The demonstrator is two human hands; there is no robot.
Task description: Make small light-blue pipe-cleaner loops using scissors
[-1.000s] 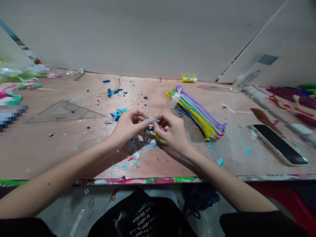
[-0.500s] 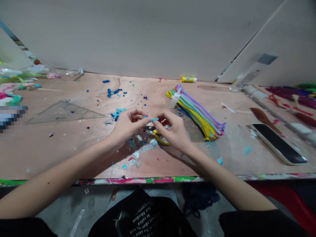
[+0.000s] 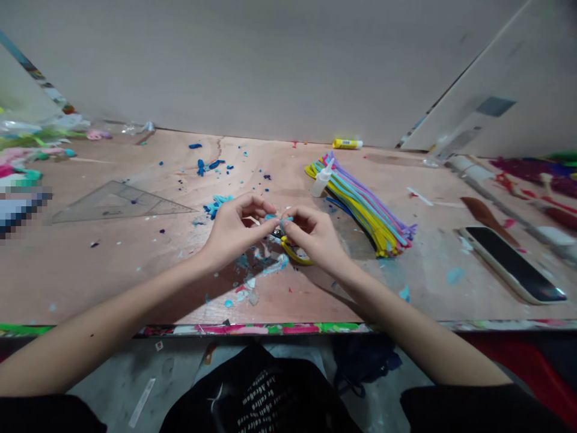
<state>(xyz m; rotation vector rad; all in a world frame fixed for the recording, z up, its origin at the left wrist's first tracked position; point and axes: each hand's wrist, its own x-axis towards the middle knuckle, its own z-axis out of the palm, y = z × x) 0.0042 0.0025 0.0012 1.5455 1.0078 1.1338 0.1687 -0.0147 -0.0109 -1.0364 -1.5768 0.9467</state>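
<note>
My left hand [image 3: 241,227] and my right hand [image 3: 314,233] meet at the fingertips above the middle of the table. Each pinches a small light-blue piece [image 3: 285,221], partly hidden by the fingers; whether it is one piece or two cannot be made out. Under the hands lie scissors with yellow handles [image 3: 296,255], their blades mostly covered. Left of my left hand is a small heap of light-blue and dark-blue bits [image 3: 218,205]. A bundle of yellow, blue, pink and purple strips [image 3: 360,201] lies right of my right hand, with a white nozzle bottle [image 3: 321,181] against it.
A clear set square [image 3: 121,201] lies at the left. Behind stands a wall, with a yellow glue stick [image 3: 347,144] at its foot. A phone [image 3: 514,263] and a brown tool [image 3: 487,218] lie at the right. Blue scraps [image 3: 210,166] are scattered about the table [image 3: 148,288].
My fingertips have closed in around the light-blue piece, so less of it shows. The view has shifted slightly; the things on the table lie as before.
</note>
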